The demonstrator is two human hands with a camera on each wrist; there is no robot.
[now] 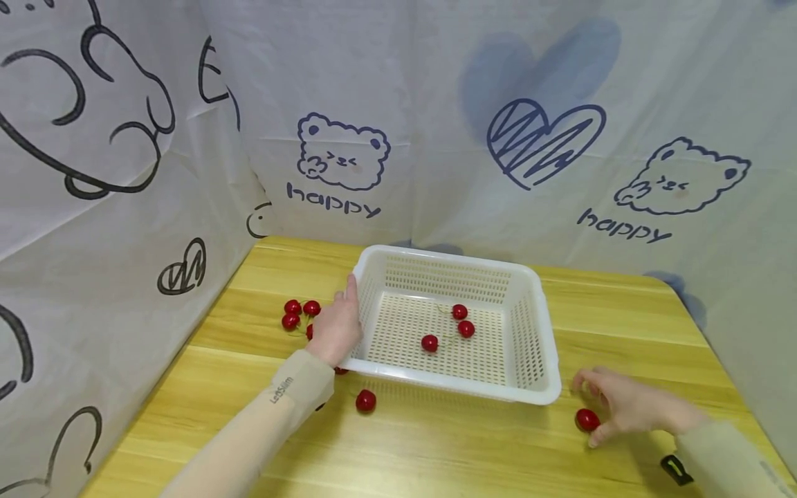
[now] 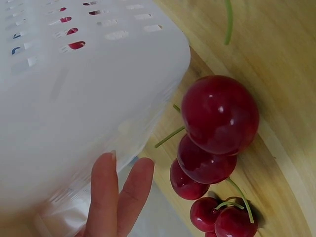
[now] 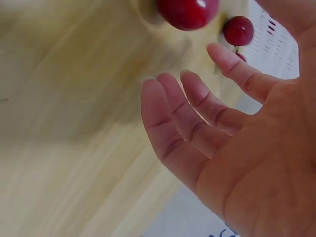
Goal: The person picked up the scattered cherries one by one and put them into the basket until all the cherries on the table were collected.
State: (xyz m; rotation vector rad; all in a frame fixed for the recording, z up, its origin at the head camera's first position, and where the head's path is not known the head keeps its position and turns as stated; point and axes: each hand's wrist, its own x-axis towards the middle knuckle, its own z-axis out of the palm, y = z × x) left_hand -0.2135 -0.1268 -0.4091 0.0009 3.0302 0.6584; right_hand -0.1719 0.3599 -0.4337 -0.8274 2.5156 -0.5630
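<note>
A white slotted plastic basket (image 1: 457,382) stands on the table with three cherries inside, one of them a red cherry (image 1: 429,344) near its middle. My left hand (image 1: 336,328) rests at the basket's left side, one finger straight along the rim. Two straight fingers (image 2: 104,192) show beside the basket wall in the left wrist view; the thumb is hidden. Over at the right, my right hand (image 1: 635,401) reaches round a single cherry (image 1: 587,420), its fingers spread and apart from the fruit. That cherry (image 3: 188,11) lies beyond the fingertips in the right wrist view.
Several cherries (image 1: 291,321) lie in a cluster left of the basket, partly behind the left hand. One more cherry (image 1: 366,401) lies in front of the basket. Printed white cloth (image 1: 436,207) hangs behind and left of the wooden table (image 1: 473,449).
</note>
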